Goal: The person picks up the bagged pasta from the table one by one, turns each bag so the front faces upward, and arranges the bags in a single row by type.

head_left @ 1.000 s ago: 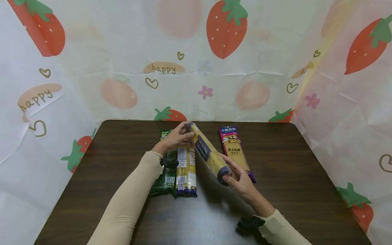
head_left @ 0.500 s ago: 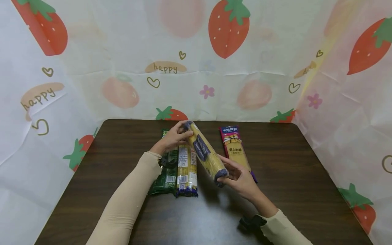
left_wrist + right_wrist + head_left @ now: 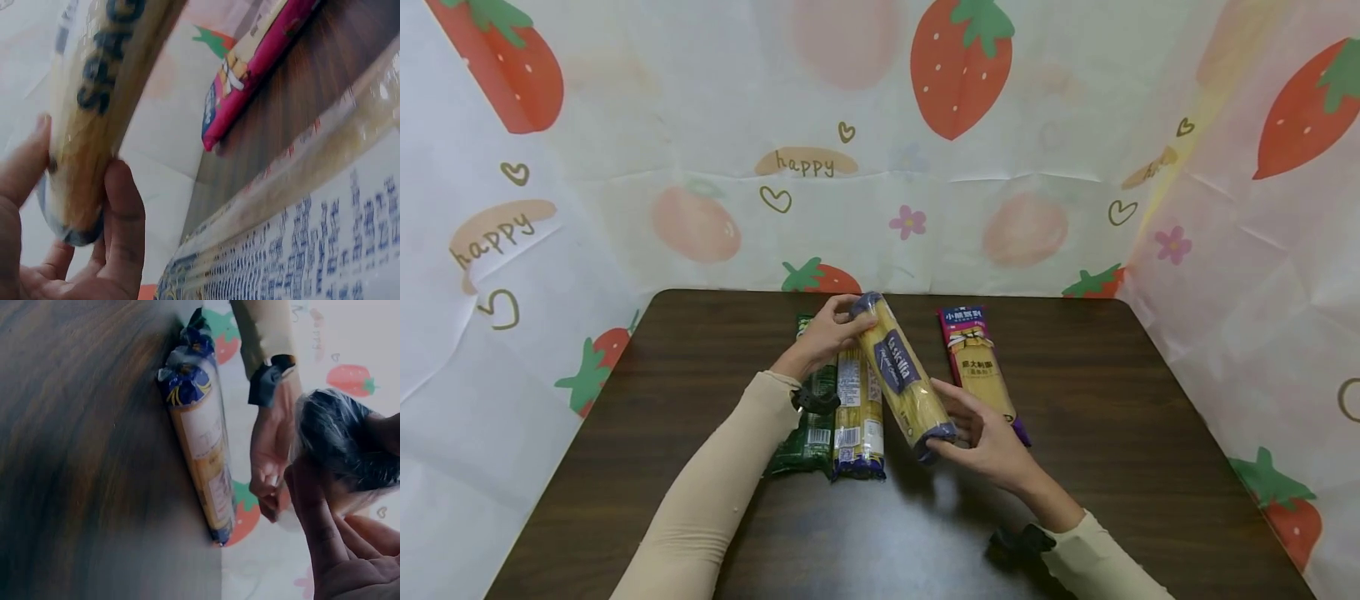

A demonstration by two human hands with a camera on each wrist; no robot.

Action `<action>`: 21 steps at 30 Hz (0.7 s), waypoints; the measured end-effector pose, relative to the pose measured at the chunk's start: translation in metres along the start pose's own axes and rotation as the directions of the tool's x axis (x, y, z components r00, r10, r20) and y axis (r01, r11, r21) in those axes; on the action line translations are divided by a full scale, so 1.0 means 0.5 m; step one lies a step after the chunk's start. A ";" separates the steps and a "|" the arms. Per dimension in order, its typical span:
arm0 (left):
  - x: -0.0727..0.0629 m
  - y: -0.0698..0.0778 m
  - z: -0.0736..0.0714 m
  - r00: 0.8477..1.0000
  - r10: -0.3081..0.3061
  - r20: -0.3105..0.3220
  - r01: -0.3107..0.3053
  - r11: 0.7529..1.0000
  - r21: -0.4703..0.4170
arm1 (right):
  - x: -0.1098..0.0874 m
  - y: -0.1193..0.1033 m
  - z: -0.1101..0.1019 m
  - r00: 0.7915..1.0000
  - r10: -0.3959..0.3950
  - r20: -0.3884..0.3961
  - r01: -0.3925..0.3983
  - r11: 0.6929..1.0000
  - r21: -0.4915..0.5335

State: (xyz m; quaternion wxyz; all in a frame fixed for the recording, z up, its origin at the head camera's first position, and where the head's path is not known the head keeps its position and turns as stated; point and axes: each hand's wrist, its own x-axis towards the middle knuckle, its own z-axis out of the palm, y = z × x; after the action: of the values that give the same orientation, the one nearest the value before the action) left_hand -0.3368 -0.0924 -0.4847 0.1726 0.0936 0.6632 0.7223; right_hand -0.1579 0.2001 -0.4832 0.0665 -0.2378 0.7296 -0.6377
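Observation:
A clear pack of spaghetti (image 3: 897, 367) with a dark blue label and blue ends is held up at a slant over the table. My left hand (image 3: 823, 337) grips its far end; in the left wrist view the thumb and fingers (image 3: 125, 212) curl around that end, and "SPAG" shows in print. At the near blue end (image 3: 340, 437), my right hand (image 3: 988, 437) pinches between thumb and fingers. Under the left hand lie a yellow pasta pack (image 3: 858, 417) with blue ends and, beside it, a green pack (image 3: 812, 433), partly covered by the hand and wrist.
To the right, a pink and purple pasta pack (image 3: 976, 367) lies on the dark wooden table (image 3: 1090, 467), just beyond the right hand. A strawberry-print sheet (image 3: 865, 108) stands behind the table and along both sides.
The held spaghetti pack has rolled so its label faces up more, and its near end has shifted slightly left with my right hand. The packs on the table stay put.

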 end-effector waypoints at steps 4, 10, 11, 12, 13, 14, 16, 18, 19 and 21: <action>-0.001 0.000 0.006 1.000 -0.005 -0.013 0.005 1.000 -0.001 | 0.001 0.005 0.004 1.000 -0.001 0.020 -0.001 0.995 0.096; 0.000 0.005 -0.004 0.996 -0.038 0.080 0.037 0.999 0.026 | -0.001 0.015 0.004 1.000 0.007 0.021 -0.010 0.987 0.163; 0.000 0.006 -0.007 0.993 -0.054 0.101 0.051 0.998 0.031 | -0.001 0.018 0.004 1.000 0.004 0.019 -0.007 0.986 0.169; -0.001 0.008 -0.010 0.990 -0.070 0.122 0.067 0.997 0.031 | -0.001 0.020 0.004 1.000 0.004 0.016 -0.007 0.985 0.174; -0.001 0.010 -0.012 0.986 -0.086 0.142 0.083 0.996 0.028 | -0.002 0.022 0.004 1.000 0.003 0.015 -0.006 0.984 0.179; -0.001 0.011 -0.014 0.982 -0.099 0.160 0.096 0.995 0.029 | -0.002 0.024 0.005 1.000 0.004 0.016 -0.006 0.983 0.185; -0.002 0.012 -0.016 0.975 -0.121 0.186 0.117 0.993 0.033 | -0.003 0.028 0.007 0.999 0.013 0.029 -0.018 0.979 0.202; -0.003 0.014 -0.014 0.972 -0.129 0.199 0.125 0.992 0.033 | -0.004 0.028 0.009 0.998 0.038 0.051 -0.048 0.976 0.212; -0.004 0.014 -0.012 0.971 -0.126 0.201 0.121 0.992 0.036 | -0.004 0.029 0.010 0.997 0.051 0.063 -0.063 0.976 0.210; -0.006 0.014 -0.007 0.974 -0.118 0.195 0.111 0.993 0.048 | -0.003 0.028 0.012 0.993 0.078 0.087 -0.093 0.978 0.187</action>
State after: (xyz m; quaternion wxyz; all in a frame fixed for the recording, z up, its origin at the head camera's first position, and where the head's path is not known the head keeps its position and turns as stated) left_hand -0.3364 -0.0971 -0.4780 0.2774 0.1297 0.6602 0.6859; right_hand -0.1579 0.1965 -0.4980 0.1453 -0.2239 0.6714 -0.6913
